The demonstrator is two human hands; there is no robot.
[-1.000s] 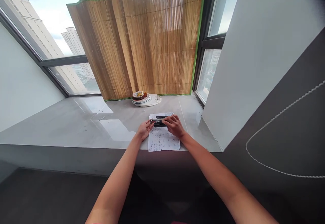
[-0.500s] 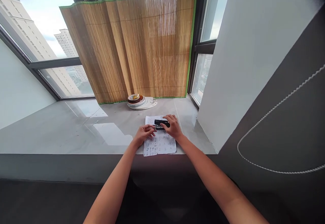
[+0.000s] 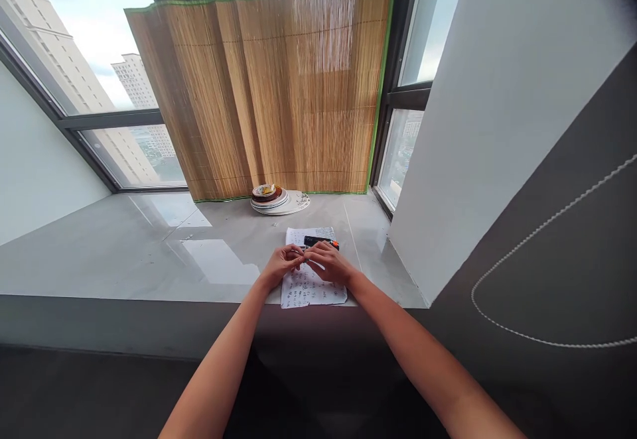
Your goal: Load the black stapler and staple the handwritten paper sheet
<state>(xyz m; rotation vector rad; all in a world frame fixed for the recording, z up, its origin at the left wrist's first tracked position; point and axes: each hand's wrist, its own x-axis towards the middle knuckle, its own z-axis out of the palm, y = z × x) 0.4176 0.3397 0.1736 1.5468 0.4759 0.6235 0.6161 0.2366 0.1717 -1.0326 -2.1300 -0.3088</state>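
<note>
On the ledge lies a stack of white paper [image 3: 311,290] covered in handwriting. A long black object with an orange end, which looks like a stapler [image 3: 318,241], rests across its upper part. My left hand [image 3: 284,264] is at the paper's left side, fingertips pinched on something small that I cannot make out. My right hand [image 3: 328,262] is over the paper just in front of the stapler, its bent fingers closed at the left fingertips. Between the two hands the fingers meet, and they hide most of what they hold. The right hand covers the stapler's near side.
Behind the paper a pile of plates and small dishes [image 3: 271,201] stands on the grey tiled ledge [image 3: 124,253]. A bamboo blind [image 3: 279,94] hangs before the window. On the right are a white wall [image 3: 478,107] and a looped bead cord [image 3: 522,228].
My right hand has let go of the stapler and moved down and left to meet my left fingertips. The stapler's orange end is now uncovered. My left hand stays nearly in place.
</note>
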